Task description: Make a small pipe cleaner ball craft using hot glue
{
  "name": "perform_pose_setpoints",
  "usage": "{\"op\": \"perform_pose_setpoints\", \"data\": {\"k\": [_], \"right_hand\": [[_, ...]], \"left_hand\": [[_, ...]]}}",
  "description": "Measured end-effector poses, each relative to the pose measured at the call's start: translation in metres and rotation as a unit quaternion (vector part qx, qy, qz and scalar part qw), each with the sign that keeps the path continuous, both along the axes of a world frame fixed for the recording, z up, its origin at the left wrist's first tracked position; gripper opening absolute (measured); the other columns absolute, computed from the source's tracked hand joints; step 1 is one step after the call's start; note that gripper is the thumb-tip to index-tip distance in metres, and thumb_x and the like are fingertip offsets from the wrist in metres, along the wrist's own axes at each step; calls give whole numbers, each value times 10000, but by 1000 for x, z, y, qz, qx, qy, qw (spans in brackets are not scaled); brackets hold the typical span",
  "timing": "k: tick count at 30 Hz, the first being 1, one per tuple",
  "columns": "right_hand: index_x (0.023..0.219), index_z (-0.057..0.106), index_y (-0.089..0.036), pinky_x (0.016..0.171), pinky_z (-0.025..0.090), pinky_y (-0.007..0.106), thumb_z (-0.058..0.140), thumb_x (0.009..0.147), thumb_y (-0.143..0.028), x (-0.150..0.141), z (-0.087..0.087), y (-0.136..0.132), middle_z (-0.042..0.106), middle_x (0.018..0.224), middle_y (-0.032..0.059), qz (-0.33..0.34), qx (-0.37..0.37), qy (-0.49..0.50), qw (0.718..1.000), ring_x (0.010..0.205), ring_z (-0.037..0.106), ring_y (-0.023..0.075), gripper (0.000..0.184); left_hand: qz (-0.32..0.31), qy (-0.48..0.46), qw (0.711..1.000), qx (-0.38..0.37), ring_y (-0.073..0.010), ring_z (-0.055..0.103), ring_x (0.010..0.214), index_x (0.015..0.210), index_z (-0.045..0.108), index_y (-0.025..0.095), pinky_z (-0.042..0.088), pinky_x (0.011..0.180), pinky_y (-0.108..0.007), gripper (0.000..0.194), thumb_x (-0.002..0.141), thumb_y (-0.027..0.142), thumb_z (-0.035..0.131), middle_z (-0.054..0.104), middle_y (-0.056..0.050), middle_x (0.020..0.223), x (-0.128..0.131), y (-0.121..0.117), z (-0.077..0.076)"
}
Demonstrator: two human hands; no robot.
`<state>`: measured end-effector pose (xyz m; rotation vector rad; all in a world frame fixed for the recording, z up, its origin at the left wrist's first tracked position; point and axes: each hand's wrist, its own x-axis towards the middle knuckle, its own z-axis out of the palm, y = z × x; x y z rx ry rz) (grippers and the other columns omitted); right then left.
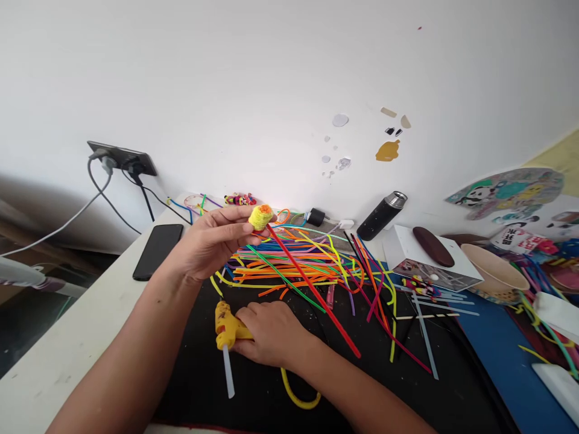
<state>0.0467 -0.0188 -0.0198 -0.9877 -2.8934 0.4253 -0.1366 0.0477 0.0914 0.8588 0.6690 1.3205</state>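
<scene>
Between the thumb and fingers of my left hand is a small yellow coil of pipe cleaner with an orange end. A long red pipe cleaner runs from it down to the right. Lower down, my right hand is wrapped round the handle of a yellow hot glue gun, just above the black mat. A translucent glue stick sticks out of the gun's back end, toward me, and its nozzle points away. The gun's yellow cord loops below my right wrist.
Many coloured pipe cleaners lie heaped behind my hands. A phone lies at the left. Along the back and right are a black thermos, a white box, a bowl and loose glue sticks.
</scene>
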Motion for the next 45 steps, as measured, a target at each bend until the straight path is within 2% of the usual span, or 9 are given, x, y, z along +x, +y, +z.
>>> {"op": "perform_pose_setpoints", "data": {"k": [4, 9, 12, 15, 17, 20, 27, 36, 45], "right_hand": [[1171, 725, -175, 751, 527, 322, 673, 963, -667, 17, 5, 1, 781, 1020, 97, 2, -26, 42, 999, 934, 743, 267, 536], [1083, 767, -216, 723, 496, 274, 721, 992, -435, 57, 5, 2, 756, 849, 21, -110, -128, 204, 964, 757, 699, 174, 242], [1002, 774, -222, 654, 491, 267, 691, 989, -429, 82, 7, 9, 731, 803, 13, -218, -196, 296, 909, 678, 657, 156, 224], [962, 735, -188, 500, 422, 242, 661, 973, -577, 101, 12, 19, 644, 684, -11, -281, -314, 388, 820, 530, 591, 129, 396], [982, 723, -171, 424, 357, 221, 665, 937, -666, 107, 17, 22, 638, 686, -9, -282, -378, 430, 770, 491, 599, 125, 500], [1000, 726, -149, 396, 356, 203, 672, 918, -708, 105, 23, 21, 678, 712, 15, -247, -444, 463, 726, 479, 640, 127, 567], [945, 734, -142, 397, 365, 186, 704, 917, -690, 85, 28, 10, 666, 631, -1, -205, -530, 517, 640, 425, 600, 102, 550], [882, 715, -138, 382, 306, 181, 780, 895, -604, 88, 31, 14, 650, 591, -14, -225, -539, 526, 618, 392, 558, 87, 471], [867, 717, -138, 353, 275, 183, 828, 829, -628, 95, 30, 27, 629, 578, -33, -258, -502, 567, 600, 357, 531, 78, 503]], "left_hand": [[-3, 4, 1000, -10, -154, 755, 650, 930, 886, 139, 671, 647, -191, 297, 646, 150, 971, 846, -89, 870, 3, 1, -2], [-24, 10, 1000, -14, -140, 747, 638, 912, 889, 158, 657, 640, -181, 315, 618, 178, 999, 849, -83, 882, 7, 2, -7], [-73, 32, 997, -14, -153, 760, 675, 931, 890, 177, 655, 669, -196, 317, 632, 191, 997, 846, -81, 871, 13, 2, -12], [-152, 72, 986, -19, -144, 758, 699, 992, 887, 185, 641, 709, -198, 321, 687, 225, 977, 844, -81, 886, 22, 0, -17], [-198, 100, 975, -19, -144, 762, 740, 1045, 880, 196, 630, 744, -201, 340, 717, 235, 962, 847, -79, 936, 30, -2, -21], [-248, 138, 959, -16, -154, 766, 784, 1129, 861, 211, 614, 771, -214, 371, 768, 254, 934, 845, -74, 961, 41, -5, -27], [-244, 160, 956, -17, -148, 729, 763, 1144, 849, 192, 587, 781, -240, 396, 766, 278, 929, 833, -73, 954, 46, -5, -31], [-239, 162, 957, 2, -195, 759, 856, 1135, 856, 222, 601, 858, -305, 341, 807, 307, 899, 835, -101, 1049, 48, -8, -29], [-196, 152, 968, -37, -204, 776, 935, 1079, 856, 211, 619, 852, -263, 308, 785, 266, 925, 836, -90, 1045, 42, -2, -30]]}}
